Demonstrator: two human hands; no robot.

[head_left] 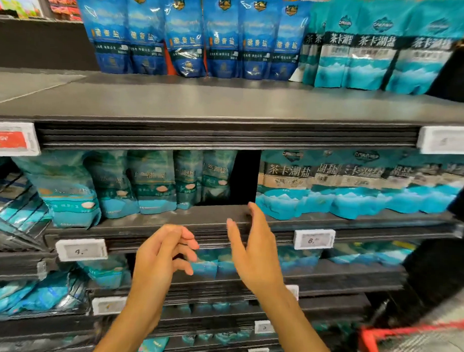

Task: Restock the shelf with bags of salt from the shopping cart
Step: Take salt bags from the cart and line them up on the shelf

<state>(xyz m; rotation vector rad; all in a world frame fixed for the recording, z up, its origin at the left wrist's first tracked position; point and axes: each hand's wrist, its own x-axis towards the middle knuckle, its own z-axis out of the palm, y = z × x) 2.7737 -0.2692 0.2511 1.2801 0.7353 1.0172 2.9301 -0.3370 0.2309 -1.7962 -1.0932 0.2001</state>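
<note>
Both my hands are raised in front of the second shelf [213,220] and hold nothing. My left hand [162,252] has loosely curled fingers. My right hand [254,250] is flat with straight fingers, its tips at the shelf's front edge below a dark gap [245,176] between two groups of bags. Left of the gap stand teal salt bags [157,183]; right of it stand turquoise salt bags [285,185]. The top shelf [202,101] carries dark blue salt bags [222,36] and turquoise bags [372,46] at its back. The red shopping cart [369,344] shows at the bottom right corner.
White price tags [81,249] [314,239] clip to the shelf edges. Lower shelves [327,279] hold more turquoise bags. A wire rack with bags [16,210] stands at the left. The front of the top shelf is bare.
</note>
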